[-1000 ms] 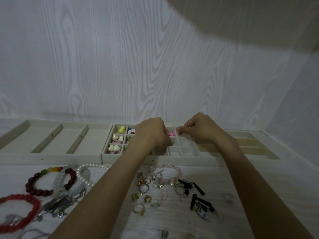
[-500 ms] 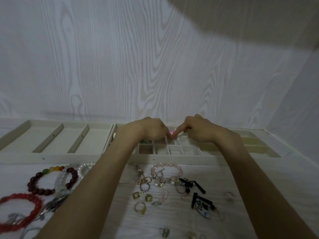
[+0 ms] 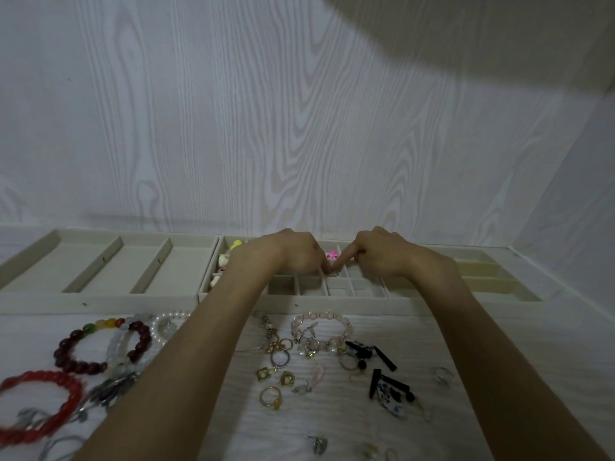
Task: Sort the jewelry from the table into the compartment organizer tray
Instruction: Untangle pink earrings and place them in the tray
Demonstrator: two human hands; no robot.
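Both hands are up over the small-box tray [image 3: 349,296], the middle one of the pale trays at the back of the counter [image 3: 499,361]. The left hand [image 3: 293,252] has its fingers curled down and the right hand [image 3: 376,254] is curled too, with one finger pointing down, and the tips of both meet over one little box near the middle of that tray. Something tiny seems to sit between the tips, but it is too small for me to tell what it is, or if they pinch it. Just behind the fingertips lies a pink flower bit [image 3: 331,255]. At the left end of the tray there are white and yellow beads [image 3: 229,257]. In front of the tray, most of the jewelry waits on the counter: a pink bead bracelet [image 3: 321,324], some gold rings [image 3: 271,395], black earrings [image 3: 382,364], and far to the left a dark red bracelet [image 3: 100,347]. To do this step well, I think the fingers should go low into the box and let go softly, so the tiny piece does not bounce into the next box.
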